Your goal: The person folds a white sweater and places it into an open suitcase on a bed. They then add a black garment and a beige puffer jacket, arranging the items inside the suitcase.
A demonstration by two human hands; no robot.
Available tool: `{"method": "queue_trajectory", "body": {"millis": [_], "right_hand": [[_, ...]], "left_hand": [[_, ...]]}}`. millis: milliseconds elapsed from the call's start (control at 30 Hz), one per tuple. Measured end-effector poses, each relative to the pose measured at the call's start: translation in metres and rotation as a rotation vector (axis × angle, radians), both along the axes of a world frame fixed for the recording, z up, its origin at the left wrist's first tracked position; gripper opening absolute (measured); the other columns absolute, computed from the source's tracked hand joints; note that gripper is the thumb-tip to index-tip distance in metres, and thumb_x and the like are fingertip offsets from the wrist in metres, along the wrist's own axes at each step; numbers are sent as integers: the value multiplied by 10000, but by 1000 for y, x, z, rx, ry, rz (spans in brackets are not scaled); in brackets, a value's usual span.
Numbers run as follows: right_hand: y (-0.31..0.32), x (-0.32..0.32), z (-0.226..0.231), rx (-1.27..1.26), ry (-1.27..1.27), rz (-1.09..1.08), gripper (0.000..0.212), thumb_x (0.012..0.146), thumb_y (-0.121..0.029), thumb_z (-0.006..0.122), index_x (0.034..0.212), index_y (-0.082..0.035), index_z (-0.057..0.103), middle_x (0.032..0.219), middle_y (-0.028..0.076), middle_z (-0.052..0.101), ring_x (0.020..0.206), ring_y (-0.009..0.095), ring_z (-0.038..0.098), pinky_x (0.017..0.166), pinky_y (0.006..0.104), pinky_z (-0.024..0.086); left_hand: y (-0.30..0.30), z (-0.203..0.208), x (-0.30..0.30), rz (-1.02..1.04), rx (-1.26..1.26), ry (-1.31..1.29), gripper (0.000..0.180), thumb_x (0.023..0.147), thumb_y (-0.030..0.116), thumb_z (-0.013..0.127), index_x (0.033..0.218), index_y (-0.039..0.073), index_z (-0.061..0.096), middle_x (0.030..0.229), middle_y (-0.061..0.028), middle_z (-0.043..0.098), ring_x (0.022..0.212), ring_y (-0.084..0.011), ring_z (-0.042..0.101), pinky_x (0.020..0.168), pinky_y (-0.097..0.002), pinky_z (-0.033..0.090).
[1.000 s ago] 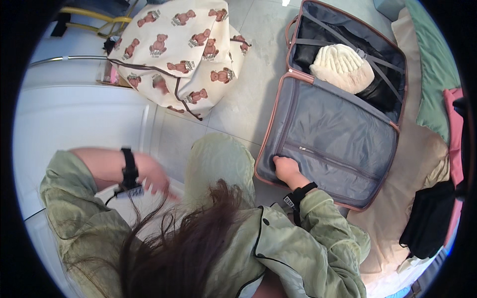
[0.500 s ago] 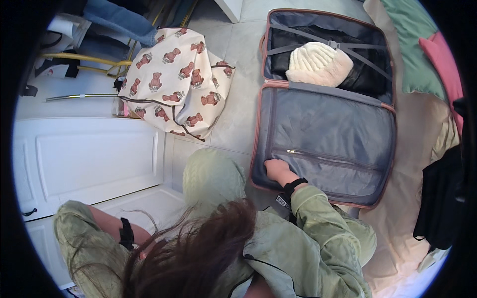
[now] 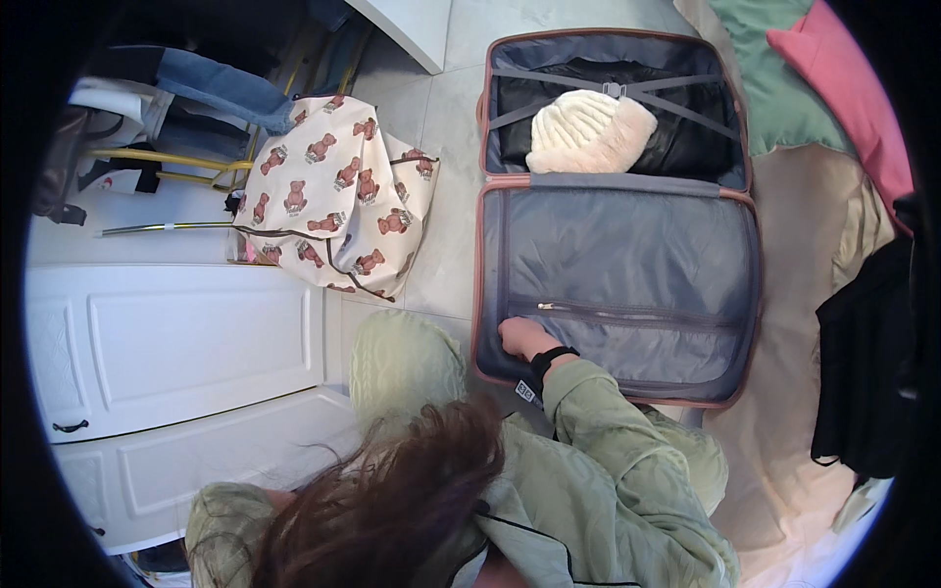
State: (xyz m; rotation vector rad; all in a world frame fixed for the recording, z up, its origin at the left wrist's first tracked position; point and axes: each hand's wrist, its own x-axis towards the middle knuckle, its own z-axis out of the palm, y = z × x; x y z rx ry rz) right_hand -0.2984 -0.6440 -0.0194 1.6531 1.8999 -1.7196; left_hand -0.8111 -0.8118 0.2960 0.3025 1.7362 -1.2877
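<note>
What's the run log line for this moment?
right hand: in open suitcase, near left corner | left hand: not visible | cream hat: on black item, far half

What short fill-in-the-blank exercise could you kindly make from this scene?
1. The hand at the open suitcase is the person's ____ one.
2. Near or far: the pale hat lies in the suitcase's ____ half.
3. The bag is printed with brown teddy ____.

Missing words: right; far; bears.
</note>
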Motion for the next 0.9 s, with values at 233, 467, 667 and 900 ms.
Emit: {"method": "queue_trajectory", "body": {"millis": [233, 467, 667, 900], "right_hand": [[1, 5, -12, 32, 127, -15, 209, 761, -56, 541, 900, -42, 696, 771, 159, 694, 729, 290, 695, 664, 417, 539], [11, 0, -36, -260, 229, -95, 72, 800, -57, 592, 841, -20, 637, 662, 133, 660, 538, 263, 666, 490, 390, 545], [30, -6, -37, -418, 267, -16, 20, 849, -15, 584, 836, -1, 589, 644, 178, 650, 521, 307, 658, 458, 409, 542], [44, -7, -57, -444, 294, 97, 30, 833, -14, 589, 846, -10, 616, 670, 162, 661, 585, 321, 675, 509, 411, 545]], "left_hand": [[-81, 11, 11, 178, 34, 38, 666, 773, 626, 655, 1069, 30, 635, 1041, -78, 643, 952, -182, 578, 780, -351, 480], [-234, 43, 51, 537, 26, 71, 677, 763, 604, 684, 1107, 23, 633, 1088, -87, 640, 1007, -187, 570, 817, -354, 475], [-312, 54, 104, 778, 33, 120, 689, 755, 585, 710, 1139, 17, 632, 1130, -95, 637, 1054, -191, 564, 849, -357, 470], [-283, 118, 108, 687, -36, 239, 631, 731, 524, 770, 1107, 27, 667, 1081, -107, 661, 1006, -202, 587, 823, -373, 476]]}}
